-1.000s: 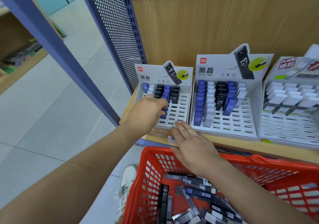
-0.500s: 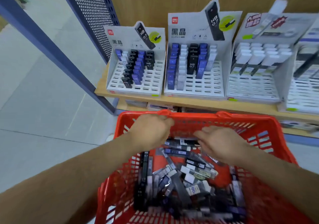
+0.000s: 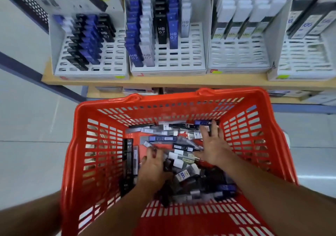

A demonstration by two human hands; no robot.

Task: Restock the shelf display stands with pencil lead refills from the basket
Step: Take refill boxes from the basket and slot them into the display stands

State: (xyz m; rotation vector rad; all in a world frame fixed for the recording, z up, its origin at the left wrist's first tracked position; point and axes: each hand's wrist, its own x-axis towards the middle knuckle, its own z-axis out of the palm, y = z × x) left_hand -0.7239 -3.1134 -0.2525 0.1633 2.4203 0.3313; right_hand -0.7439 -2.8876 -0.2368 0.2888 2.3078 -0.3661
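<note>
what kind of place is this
Probably a stationery shop: slotted display stands of pencil lead refills on a wooden shelf, with a red shopping basket of loose stock in front.

Pale tiled floor (image 3: pixel 27 126) lies beside a perforated panel (image 3: pixel 23 3) and a blue post (image 3: pixel 18 68).

Basket (image 3: pixel 181 102) mouth stands open from above. Loose refill packs (image 3: pixel 181 155) clutter most of its floor; I see bare red only in a small patch left of centre. The far rim lies just before the shelf edge (image 3: pixel 87 82) and stands in the way there. Left stand (image 3: pixel 112 54): right columns free. Middle stand (image 3: pixel 181 59): front rows free. Two right stands (image 3: pixel 236 59) are blurred, front slots probably free.
</note>
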